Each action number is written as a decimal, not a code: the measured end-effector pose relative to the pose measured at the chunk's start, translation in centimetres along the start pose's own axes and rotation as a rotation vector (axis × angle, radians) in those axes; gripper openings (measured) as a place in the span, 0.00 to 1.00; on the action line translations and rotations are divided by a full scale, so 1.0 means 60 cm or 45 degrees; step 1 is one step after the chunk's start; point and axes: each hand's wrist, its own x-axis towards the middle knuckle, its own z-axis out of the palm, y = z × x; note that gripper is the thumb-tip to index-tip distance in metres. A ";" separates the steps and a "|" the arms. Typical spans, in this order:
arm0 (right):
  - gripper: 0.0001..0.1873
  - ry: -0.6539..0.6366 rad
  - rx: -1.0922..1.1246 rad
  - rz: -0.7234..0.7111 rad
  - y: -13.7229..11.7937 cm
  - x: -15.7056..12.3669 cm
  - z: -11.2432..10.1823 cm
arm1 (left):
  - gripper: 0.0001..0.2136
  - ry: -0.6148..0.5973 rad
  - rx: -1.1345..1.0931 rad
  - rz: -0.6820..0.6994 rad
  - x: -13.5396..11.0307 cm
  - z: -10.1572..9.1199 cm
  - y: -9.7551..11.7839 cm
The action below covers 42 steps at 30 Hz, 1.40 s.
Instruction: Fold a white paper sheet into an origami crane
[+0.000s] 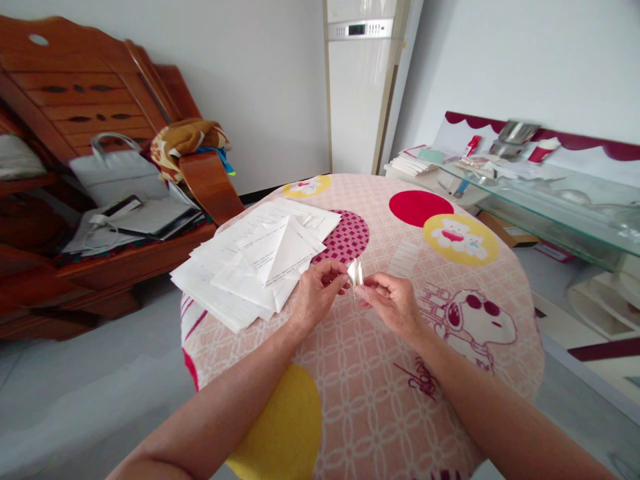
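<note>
A small piece of folded white paper is held up over the middle of the round table. My left hand pinches its left side, and my right hand pinches its right side. The paper stands upright in narrow folds with pointed tops; its lower part is partly hidden by my fingers. To the left of my left hand lies a loose pile of printed white sheets. On top of that pile rests a sheet folded into a triangle.
A patterned pink cloth covers the round table. Beyond its right edge stands a glass shelf with bowls, papers and a red-capped bottle. A wooden bench on the left bears a grey bag. A white cabinet-like unit stands behind.
</note>
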 end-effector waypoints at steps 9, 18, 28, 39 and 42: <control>0.13 0.031 0.093 0.020 0.002 0.002 0.002 | 0.06 -0.049 -0.032 -0.042 0.001 0.003 0.001; 0.12 0.045 -0.027 -0.048 0.002 0.004 -0.002 | 0.15 -0.165 -0.105 -0.035 -0.005 0.002 0.008; 0.14 0.050 0.044 0.032 -0.004 0.005 -0.006 | 0.16 -0.213 -0.229 -0.048 -0.002 0.001 0.005; 0.12 0.056 0.079 -0.022 -0.010 0.005 -0.006 | 0.17 -0.216 -0.292 -0.105 0.001 -0.001 0.001; 0.11 0.072 -0.001 -0.080 -0.010 0.003 -0.007 | 0.18 -0.230 -0.238 -0.080 0.000 0.001 0.001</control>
